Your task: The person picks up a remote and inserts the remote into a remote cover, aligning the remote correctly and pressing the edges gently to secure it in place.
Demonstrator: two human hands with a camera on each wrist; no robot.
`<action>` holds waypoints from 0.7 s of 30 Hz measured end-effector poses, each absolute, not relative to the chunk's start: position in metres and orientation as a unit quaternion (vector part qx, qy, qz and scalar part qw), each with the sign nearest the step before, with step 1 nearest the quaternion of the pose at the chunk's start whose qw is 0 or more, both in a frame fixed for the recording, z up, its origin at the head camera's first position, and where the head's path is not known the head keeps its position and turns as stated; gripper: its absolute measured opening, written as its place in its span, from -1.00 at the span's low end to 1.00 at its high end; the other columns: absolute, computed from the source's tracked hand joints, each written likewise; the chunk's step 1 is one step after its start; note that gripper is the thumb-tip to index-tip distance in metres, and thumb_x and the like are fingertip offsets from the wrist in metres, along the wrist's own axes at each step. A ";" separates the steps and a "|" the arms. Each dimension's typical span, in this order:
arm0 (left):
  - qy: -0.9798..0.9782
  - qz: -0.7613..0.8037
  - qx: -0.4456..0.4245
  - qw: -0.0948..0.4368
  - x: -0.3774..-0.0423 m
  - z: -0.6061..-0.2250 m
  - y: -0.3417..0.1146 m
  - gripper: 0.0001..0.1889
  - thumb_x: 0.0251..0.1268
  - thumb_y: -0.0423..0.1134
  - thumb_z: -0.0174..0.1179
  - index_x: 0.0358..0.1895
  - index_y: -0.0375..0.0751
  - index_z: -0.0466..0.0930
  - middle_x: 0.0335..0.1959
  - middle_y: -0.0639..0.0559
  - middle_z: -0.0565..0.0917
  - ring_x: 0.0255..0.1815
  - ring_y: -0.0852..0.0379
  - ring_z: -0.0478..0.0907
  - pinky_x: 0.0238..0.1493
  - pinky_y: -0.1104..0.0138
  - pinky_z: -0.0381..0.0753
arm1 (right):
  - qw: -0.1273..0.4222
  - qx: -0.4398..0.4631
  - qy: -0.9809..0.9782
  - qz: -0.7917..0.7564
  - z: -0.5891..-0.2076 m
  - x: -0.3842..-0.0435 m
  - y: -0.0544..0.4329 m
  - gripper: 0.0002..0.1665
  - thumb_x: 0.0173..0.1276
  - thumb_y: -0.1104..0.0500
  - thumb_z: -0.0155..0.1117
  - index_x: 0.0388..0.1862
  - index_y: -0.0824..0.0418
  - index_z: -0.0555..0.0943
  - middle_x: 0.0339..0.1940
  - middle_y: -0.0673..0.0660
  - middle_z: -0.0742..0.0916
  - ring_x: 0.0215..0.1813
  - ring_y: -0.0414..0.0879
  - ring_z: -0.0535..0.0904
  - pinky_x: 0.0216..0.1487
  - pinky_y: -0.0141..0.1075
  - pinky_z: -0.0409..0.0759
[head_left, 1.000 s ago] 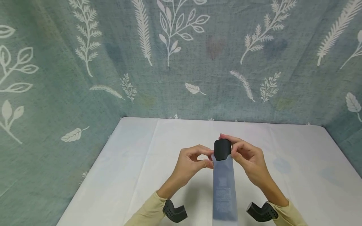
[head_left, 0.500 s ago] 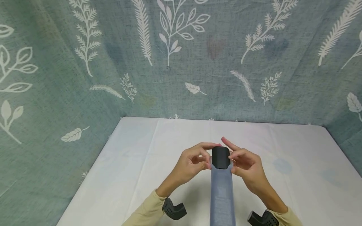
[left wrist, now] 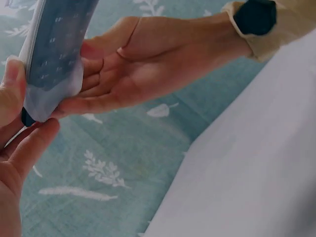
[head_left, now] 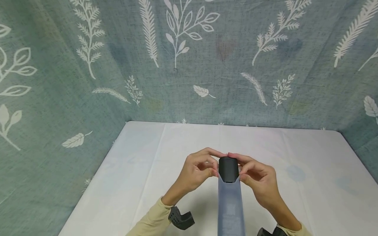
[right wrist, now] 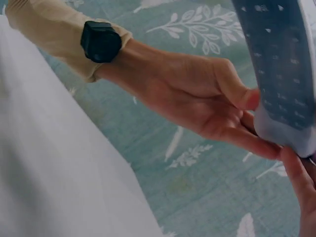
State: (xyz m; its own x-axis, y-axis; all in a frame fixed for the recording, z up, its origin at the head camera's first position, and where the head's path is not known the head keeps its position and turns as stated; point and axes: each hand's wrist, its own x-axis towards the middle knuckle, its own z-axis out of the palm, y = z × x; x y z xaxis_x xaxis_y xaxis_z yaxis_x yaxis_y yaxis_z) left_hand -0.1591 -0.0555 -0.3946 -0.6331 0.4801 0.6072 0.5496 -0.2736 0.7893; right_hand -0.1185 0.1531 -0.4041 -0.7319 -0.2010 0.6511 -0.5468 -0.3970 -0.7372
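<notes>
In the head view a long remote control [head_left: 228, 169] sits in a translucent bluish cover [head_left: 230, 206], its black end showing at the far tip. Rows of small buttons show through the cover [left wrist: 57, 44] in the left wrist view. My left hand [head_left: 197, 170] pinches the left edge near that end, forefinger reaching over the tip. On the opposite edge my right hand [head_left: 260, 178] pinches with thumb and fingers, its forefinger also at the tip. In the right wrist view the cover's closed-looking rounded lip [right wrist: 286, 133] lies between the fingertips of both hands.
A white-covered table [head_left: 165, 144] lies beneath the hands. Behind and to the left hangs a green leaf-patterned cloth [head_left: 189, 95]. A black camera mount [head_left: 180, 219] is on the left wrist, and another mount [head_left: 273, 232] is on the right.
The remote and cover have moved down toward the person. The right forefinger lifted off, then came back onto the tip; the left forefinger has stretched over to the tip.
</notes>
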 end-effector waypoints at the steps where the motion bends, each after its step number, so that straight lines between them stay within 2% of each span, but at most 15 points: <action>1: -0.601 -0.675 -0.427 0.029 -0.159 -0.395 -0.056 -0.72 0.16 -0.16 0.25 -0.49 -0.34 0.49 -0.10 -0.43 0.54 -0.27 0.07 0.55 -0.37 0.13 0.69 | 0.125 0.341 -0.547 0.754 -0.403 -0.117 0.151 -0.91 0.25 0.51 0.19 -0.34 0.39 0.59 0.13 0.42 0.57 0.15 0.18 0.53 0.06 -0.18 0.58; 6: -0.582 -0.696 -0.419 0.029 -0.159 -0.393 -0.055 -0.84 0.20 -0.37 0.26 -0.48 -0.33 0.52 -0.09 -0.42 0.57 -0.25 0.05 0.55 -0.35 0.15 0.70 | 0.171 0.321 -0.563 0.742 -0.399 -0.114 0.144 -0.95 0.24 0.55 0.16 -0.39 0.49 0.51 0.05 0.41 0.61 0.12 0.15 0.55 0.06 -0.23 0.58; 8: -0.573 -0.706 -0.416 0.025 -0.160 -0.391 -0.053 -0.83 0.19 -0.35 0.27 -0.49 -0.33 0.52 -0.09 -0.41 0.58 -0.17 0.02 0.56 -0.33 0.15 0.70 | 0.186 0.317 -0.561 0.742 -0.397 -0.114 0.142 -0.93 0.25 0.52 0.18 -0.42 0.52 0.48 0.03 0.40 0.62 0.10 0.15 0.57 0.06 -0.24 0.58; 13: -0.554 -0.721 -0.416 0.017 -0.161 -0.388 -0.049 -0.68 0.15 -0.14 0.27 -0.50 -0.38 0.50 -0.14 -0.47 0.57 -0.06 -0.01 0.56 -0.29 0.20 0.69 | 0.206 0.312 -0.550 0.747 -0.392 -0.114 0.140 -0.88 0.25 0.50 0.20 -0.45 0.54 0.46 -0.03 0.38 0.65 0.06 0.14 0.59 0.05 -0.24 0.58; 18: -0.550 -0.722 -0.419 0.012 -0.158 -0.385 -0.048 -0.68 0.15 -0.16 0.29 -0.47 -0.41 0.51 -0.08 -0.49 0.55 0.03 -0.06 0.54 -0.30 0.11 0.69 | 0.180 0.323 -0.539 0.757 -0.387 -0.118 0.146 -0.94 0.25 0.55 0.15 -0.40 0.49 0.51 -0.01 0.38 0.65 0.08 0.15 0.58 0.07 -0.21 0.58; 21: -0.550 -0.721 -0.421 0.010 -0.157 -0.384 -0.048 -0.71 0.15 -0.18 0.30 -0.39 -0.41 0.52 0.03 -0.45 0.53 0.10 -0.15 0.50 -0.24 0.03 0.67 | 0.143 0.328 -0.528 0.770 -0.384 -0.120 0.150 -0.88 0.28 0.55 0.11 -0.34 0.41 0.56 0.08 0.38 0.61 0.15 0.17 0.53 0.12 -0.18 0.55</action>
